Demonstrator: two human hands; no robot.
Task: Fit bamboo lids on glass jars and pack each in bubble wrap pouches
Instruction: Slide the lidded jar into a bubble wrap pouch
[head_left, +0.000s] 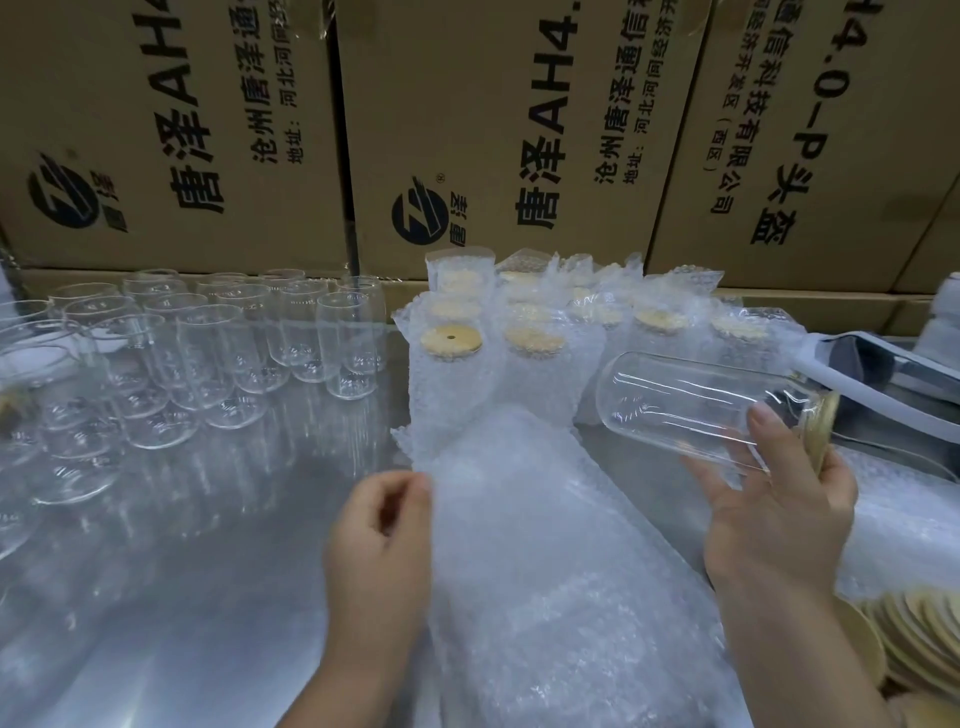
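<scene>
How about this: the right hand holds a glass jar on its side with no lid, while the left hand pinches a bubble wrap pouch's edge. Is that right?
Not quite. The head view shows a bamboo lid already on the glass jar held sideways by the right hand; the left hand does pinch the bubble wrap pouch.

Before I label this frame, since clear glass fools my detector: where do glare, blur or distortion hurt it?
Head view: wide-angle bows the cardboard boxes; the steel table glares and mirrors the empty jars; streak highlights cross the jar in the right hand; the left hand, pinching the bubble wrap pouch, looks soft.
</scene>
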